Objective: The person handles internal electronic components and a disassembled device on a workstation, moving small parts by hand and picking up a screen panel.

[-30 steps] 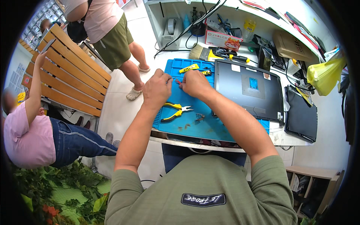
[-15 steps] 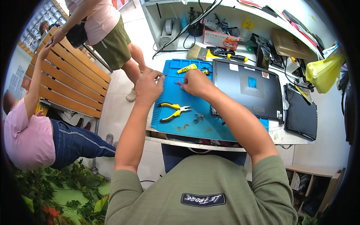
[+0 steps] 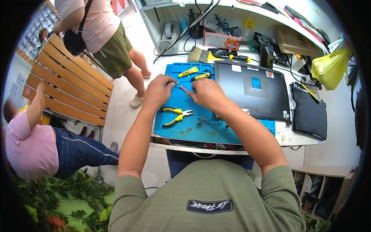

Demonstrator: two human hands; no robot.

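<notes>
My left hand (image 3: 159,91) is closed, fingertips pinched over the upper left of the blue work mat (image 3: 174,133); a small pale thing shows at them, too small to name. Facing it, my right hand (image 3: 208,92) grips a thin red stick (image 3: 183,89) whose tip points at the left fingertips. Just beyond my hands lie a yellow tube (image 3: 188,72) and a black-and-yellow tube (image 3: 201,76). Yellow-and-black pliers (image 3: 176,116) rest with jaws apart nearer to me, beside a small metal hinge-like part (image 3: 201,121). My right hand is close to a dark laptop lid (image 3: 235,83).
Behind the mat are a wide brush (image 3: 198,55), yellow-handled tools (image 3: 239,58) and a red-and-white box (image 3: 221,41). A black flat panel (image 3: 309,112) lies at the right under a hanging yellow bag (image 3: 332,69). Two people are left of the table by a slatted wooden bench (image 3: 69,83).
My hands have come closer together, and the right one has drawn back from the tubes, uncovering the black-and-yellow one. At the left, the seated person's raised arm has come down.
</notes>
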